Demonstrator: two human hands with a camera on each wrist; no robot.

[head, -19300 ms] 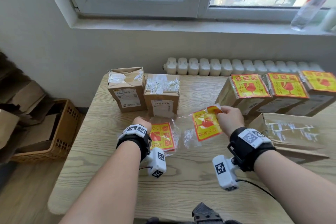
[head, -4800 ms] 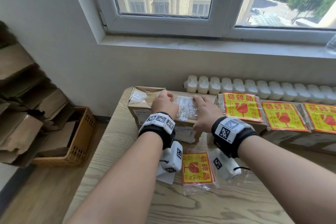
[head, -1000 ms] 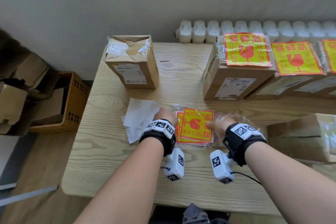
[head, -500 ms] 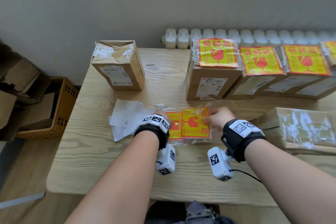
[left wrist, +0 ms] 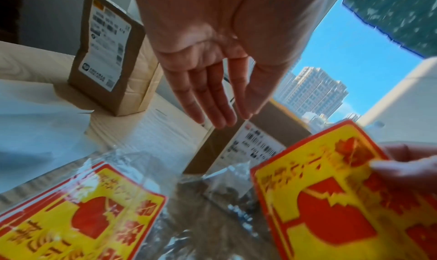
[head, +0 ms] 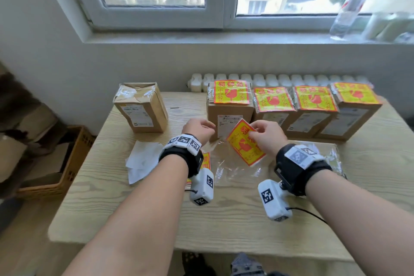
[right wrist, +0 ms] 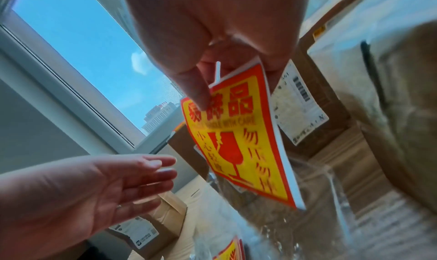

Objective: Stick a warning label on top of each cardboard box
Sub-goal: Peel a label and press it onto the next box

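While the right hand (head: 267, 135) pinches a yellow-and-red rectangular warning label (head: 245, 147) by its top edge above the wooden table (head: 224, 219), the left hand (head: 198, 129) hovers beside it, fingers straight, holding nothing. One unlabelled brown cardboard box (head: 141, 107) stands well left of four labelled boxes (head: 295, 111).

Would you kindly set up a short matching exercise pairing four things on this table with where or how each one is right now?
Things:
1. right hand
2. left hand
3. unlabelled box
4. white paper

States:
A. lying flat on the table, left of the arms
B. pinching a loose warning label
C. standing alone at the far left
D. open, fingers straight, holding nothing

Pairs: 1-B, 2-D, 3-C, 4-A
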